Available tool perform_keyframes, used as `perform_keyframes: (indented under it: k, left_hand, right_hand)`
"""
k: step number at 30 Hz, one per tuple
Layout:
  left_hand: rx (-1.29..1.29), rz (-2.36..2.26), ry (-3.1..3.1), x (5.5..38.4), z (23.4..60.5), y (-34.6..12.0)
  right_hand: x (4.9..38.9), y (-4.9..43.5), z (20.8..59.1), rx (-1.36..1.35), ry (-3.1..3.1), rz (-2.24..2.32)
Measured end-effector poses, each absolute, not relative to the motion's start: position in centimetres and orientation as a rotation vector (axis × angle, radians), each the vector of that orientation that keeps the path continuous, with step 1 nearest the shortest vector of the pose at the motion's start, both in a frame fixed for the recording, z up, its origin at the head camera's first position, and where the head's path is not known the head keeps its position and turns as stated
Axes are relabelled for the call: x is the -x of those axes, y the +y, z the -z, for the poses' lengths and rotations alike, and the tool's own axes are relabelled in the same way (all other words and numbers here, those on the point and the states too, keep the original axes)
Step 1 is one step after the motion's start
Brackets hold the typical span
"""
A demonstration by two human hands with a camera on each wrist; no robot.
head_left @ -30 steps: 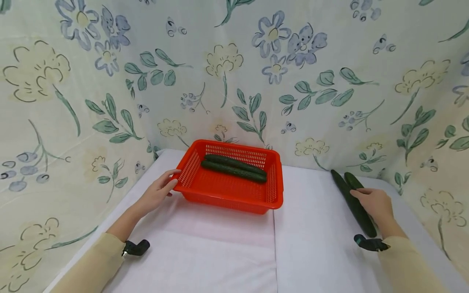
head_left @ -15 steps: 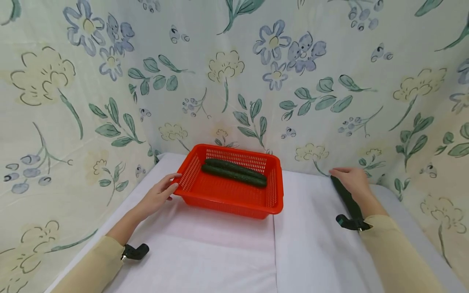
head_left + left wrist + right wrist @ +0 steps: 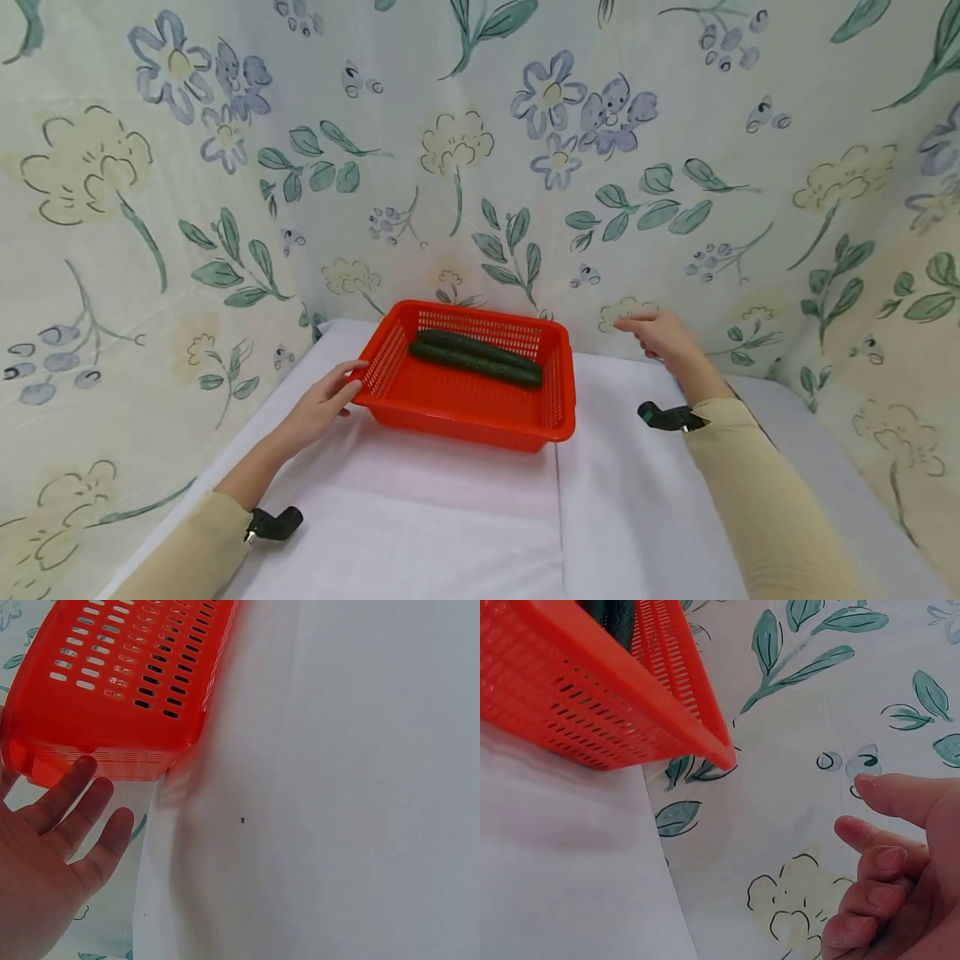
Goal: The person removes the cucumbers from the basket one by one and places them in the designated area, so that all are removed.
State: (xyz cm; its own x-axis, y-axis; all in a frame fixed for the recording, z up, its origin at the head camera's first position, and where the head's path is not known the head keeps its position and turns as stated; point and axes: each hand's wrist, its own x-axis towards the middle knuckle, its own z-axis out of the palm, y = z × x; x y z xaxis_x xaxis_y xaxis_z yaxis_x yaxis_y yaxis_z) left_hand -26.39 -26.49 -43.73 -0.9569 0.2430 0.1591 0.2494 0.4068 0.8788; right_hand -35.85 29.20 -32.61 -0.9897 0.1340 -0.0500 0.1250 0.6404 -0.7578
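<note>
A red plastic basket (image 3: pixel 457 427) with slotted sides stands on the white-covered table. Two long dark green cucumbers, a rear one (image 3: pixel 483 347) and a front one (image 3: pixel 472 365), lie side by side in it. At the basket's left end my left hand (image 3: pixel 318 408) holds the rim with thumb and forefinger; in the left wrist view the other fingers (image 3: pixel 105 851) hang loose below. My right hand (image 3: pixel 663 333) hovers right of the basket, fingers loosely curled, thumb apart, nothing in them. The cucumbers on the right are mostly hidden behind the right forearm.
A floral cloth (image 3: pixel 600 208) hangs behind the table and along both sides. The white tablecloth (image 3: pixel 420 533) has a seam running toward the front. Each wrist carries a small black camera, as on the left wrist (image 3: pixel 276 523).
My right hand has left the cucumbers at the right, sliding to their far end, then lifting leftward toward the basket with nothing held. My left hand stays at the basket's rim.
</note>
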Motion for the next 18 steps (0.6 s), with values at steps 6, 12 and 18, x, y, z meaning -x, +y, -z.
perform_keyframes:
  k: [6,12,18]
  left_hand:
    - [0.447,1.652,-2.636,26.3,44.0,-26.7]
    - [0.456,1.652,-2.630,26.3,43.9,-26.7]
    - [0.455,1.665,-2.622,26.5,44.0,-26.6]
  right_hand:
    - [36.5,25.9,31.9,0.131,-2.865,-1.390]
    - [37.6,22.5,30.9,0.087,-2.869,-1.467]
    - [38.5,19.9,30.6,0.068,-2.840,-1.558]
